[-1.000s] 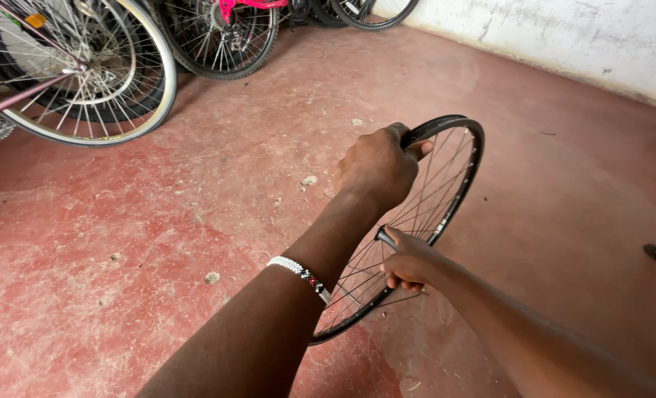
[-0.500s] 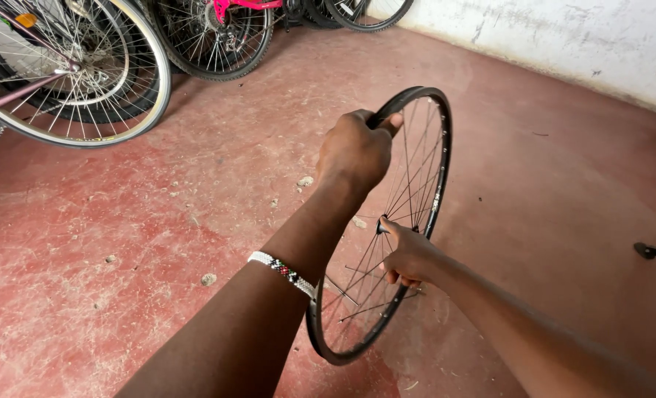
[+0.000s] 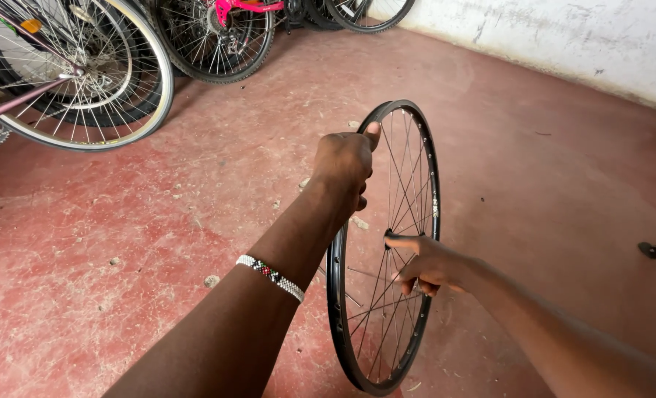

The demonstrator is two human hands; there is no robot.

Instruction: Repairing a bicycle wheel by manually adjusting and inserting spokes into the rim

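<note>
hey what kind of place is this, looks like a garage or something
Probably a bicycle repair space or storage room. Several bicycles stand along a whitewashed wall, the red concrete floor is gritty, and the left hand and right hand hold a bare spoked rim upright.

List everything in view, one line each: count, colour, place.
bare wheel rim: one, black with silver spokes, upright on the floor, centre
parked bicycles: several, wheels only showing, one with a pink frame, top left
floor: one, red, dusty, with small debris
wall: one, white, scuffed, top right
beaded bracelet: one, white with dark beads, on the left forearm
left hand: grips the rim's top
right hand: at the hub, among the spokes
</note>
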